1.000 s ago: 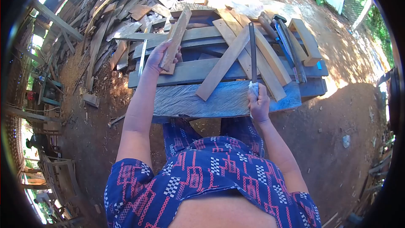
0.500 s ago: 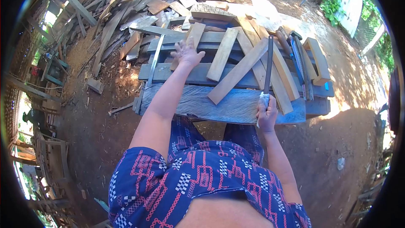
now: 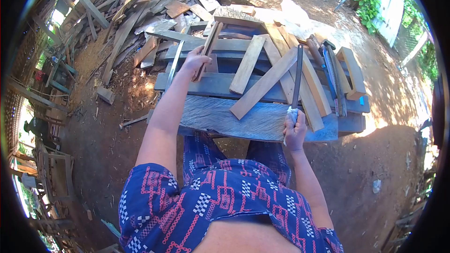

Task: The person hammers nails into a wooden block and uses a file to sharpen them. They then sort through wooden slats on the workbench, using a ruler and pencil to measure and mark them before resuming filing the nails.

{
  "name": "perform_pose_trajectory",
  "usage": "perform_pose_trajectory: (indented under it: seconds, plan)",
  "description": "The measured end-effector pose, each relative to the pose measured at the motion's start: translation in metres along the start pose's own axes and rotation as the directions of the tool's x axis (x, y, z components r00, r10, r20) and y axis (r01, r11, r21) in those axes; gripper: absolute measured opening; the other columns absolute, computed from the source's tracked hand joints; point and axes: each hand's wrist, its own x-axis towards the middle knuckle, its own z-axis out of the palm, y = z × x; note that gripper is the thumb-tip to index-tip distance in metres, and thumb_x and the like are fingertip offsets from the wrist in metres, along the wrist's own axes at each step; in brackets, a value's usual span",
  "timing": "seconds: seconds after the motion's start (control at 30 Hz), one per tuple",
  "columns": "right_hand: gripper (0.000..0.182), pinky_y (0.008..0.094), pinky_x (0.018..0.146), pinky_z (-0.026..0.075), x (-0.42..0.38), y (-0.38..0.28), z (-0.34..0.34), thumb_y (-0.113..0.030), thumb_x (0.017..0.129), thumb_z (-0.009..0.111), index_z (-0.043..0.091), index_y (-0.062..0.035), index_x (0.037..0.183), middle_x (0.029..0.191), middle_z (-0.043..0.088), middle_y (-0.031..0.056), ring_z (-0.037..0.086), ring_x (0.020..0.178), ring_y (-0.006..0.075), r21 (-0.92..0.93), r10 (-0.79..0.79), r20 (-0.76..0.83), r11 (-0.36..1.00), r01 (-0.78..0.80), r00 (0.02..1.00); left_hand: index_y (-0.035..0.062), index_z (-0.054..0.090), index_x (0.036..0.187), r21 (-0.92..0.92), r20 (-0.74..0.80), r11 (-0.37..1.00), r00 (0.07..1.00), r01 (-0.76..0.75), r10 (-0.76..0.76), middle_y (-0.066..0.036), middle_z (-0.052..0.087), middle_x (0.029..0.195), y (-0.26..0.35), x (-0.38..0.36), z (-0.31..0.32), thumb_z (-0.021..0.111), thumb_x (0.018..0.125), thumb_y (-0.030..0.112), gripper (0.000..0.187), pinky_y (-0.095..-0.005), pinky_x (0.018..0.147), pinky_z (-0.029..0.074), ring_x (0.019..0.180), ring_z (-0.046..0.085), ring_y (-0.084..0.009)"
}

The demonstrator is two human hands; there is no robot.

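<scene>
Nearest you, your right hand (image 3: 295,133) is closed around the white wrapping (image 3: 293,114) at the near end of a dark bar (image 3: 298,75), above the front plank (image 3: 220,117) of the bench. The bar points away from your body, nearly straight, its far end over the boards; whether it touches them cannot be told. Farther out and to your left, your left hand (image 3: 196,63) grips a wooden strip (image 3: 212,40) near its lower half. The strip's long axis also runs away from you, its far end inclined to the right, so strip and bar lie roughly lengthwise alike but well apart. Your left hand is the nearer to the strip, being on it; your right hand is nowhere near it. Between the two lie a short board (image 3: 247,65) and a slanting board (image 3: 265,84), the latter crossing toward the bar. Just beyond the strip's far end stands a spiked block (image 3: 238,17), with a woodpile (image 3: 126,28) behind to the left.
</scene>
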Motion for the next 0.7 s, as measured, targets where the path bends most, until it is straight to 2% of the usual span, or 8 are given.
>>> perform_pose_trajectory:
  seconds: [0.07,0.2,0.23,0.3,0.4,0.57,0.63,0.7]
  plan:
    - [0.021,0.0291,0.049,0.044,0.001,0.003,0.000,-0.017,0.095,0.061,0.054,-0.0049,0.111,0.067,0.056,0.0031,0.054,0.051,0.0115,-0.008,-0.007,0.005,1.000,0.007,1.000,0.0067,0.043,0.141,-0.358,0.130,0.928,0.989,0.108,-0.065,-0.010,0.064,0.091,0.015,-0.017,-0.007,0.071,0.077,0.005,0.069,-0.0309,0.052,0.055,0.061,0.063,-0.0159]
    - [0.021,0.0299,0.051,0.044,0.001,0.006,0.001,-0.017,0.095,0.061,0.055,-0.0049,0.110,0.068,0.055,0.0039,0.055,0.053,0.0127,-0.023,-0.021,-0.001,1.000,0.021,1.000,0.0057,0.045,0.133,-0.564,0.341,0.793,0.940,0.229,-0.029,-0.015,0.063,0.095,0.022,-0.036,-0.016,0.065,0.087,0.012,0.051,-0.0340,0.057,0.059,0.070,0.065,-0.0204]
    - [0.020,0.0299,0.051,0.044,0.001,0.006,0.000,-0.017,0.095,0.061,0.055,-0.0050,0.110,0.068,0.055,0.0040,0.054,0.053,0.0127,-0.020,-0.023,-0.003,1.000,0.023,1.000,0.0057,0.045,0.133,-0.563,0.344,0.793,0.939,0.232,-0.031,-0.015,0.063,0.095,0.020,-0.039,-0.015,0.065,0.087,0.012,0.051,-0.0340,0.057,0.059,0.070,0.065,-0.0204]
    - [0.020,0.0299,0.052,0.044,0.001,0.004,0.000,-0.017,0.095,0.061,0.055,-0.0050,0.110,0.069,0.055,0.0040,0.054,0.054,0.0124,-0.012,-0.010,-0.001,1.000,0.010,1.000,0.0048,0.043,0.133,-0.723,0.415,0.612,0.909,0.319,0.016,-0.016,0.062,0.100,0.018,-0.046,-0.015,0.063,0.089,0.017,0.050,-0.0338,0.059,0.059,0.077,0.066,-0.0224]
    - [0.020,0.0300,0.052,0.044,0.001,-0.002,-0.001,-0.017,0.095,0.061,0.055,-0.0050,0.110,0.069,0.055,0.0042,0.053,0.054,0.0123,-0.010,0.012,0.010,1.000,-0.012,1.000,0.0039,0.042,0.133,-0.778,0.418,0.545,0.906,0.314,0.075,-0.016,0.061,0.103,0.018,-0.049,-0.032,0.061,0.091,0.020,0.049,-0.0345,0.061,0.060,0.083,0.066,-0.0240]
    - [0.020,0.0303,0.053,0.044,0.000,0.001,0.001,-0.017,0.095,0.061,0.055,-0.0048,0.110,0.070,0.056,0.0048,0.055,0.055,0.0131,-0.015,-0.008,0.000,1.000,0.008,1.000,0.0075,0.042,0.135,-0.657,0.142,0.750,0.989,0.072,0.029,-0.015,0.062,0.102,0.032,-0.063,-0.065,0.065,0.088,0.016,0.053,-0.0336,0.056,0.059,0.077,0.067,-0.0221]
    - [0.020,0.0306,0.053,0.045,0.001,-0.002,0.000,-0.017,0.095,0.061,0.055,-0.0046,0.109,0.070,0.057,0.0053,0.056,0.056,0.0140,-0.019,0.024,0.016,1.000,-0.024,1.000,0.0089,0.040,0.138,-0.352,0.059,0.935,0.998,0.033,-0.013,-0.014,0.062,0.101,0.033,-0.067,-0.068,0.069,0.083,0.012,0.063,-0.0319,0.051,0.058,0.072,0.066,-0.0191]
    - [0.020,0.0309,0.053,0.045,0.002,0.002,0.000,-0.017,0.095,0.061,0.055,-0.0044,0.109,0.070,0.057,0.0054,0.056,0.056,0.0143,-0.028,-0.001,0.015,1.000,0.002,1.000,0.0075,0.039,0.142,-0.251,0.037,0.965,0.997,0.075,-0.068,-0.014,0.062,0.100,0.028,-0.063,-0.055,0.074,0.075,0.009,0.075,-0.0324,0.060,0.058,0.077,0.065,-0.0193]
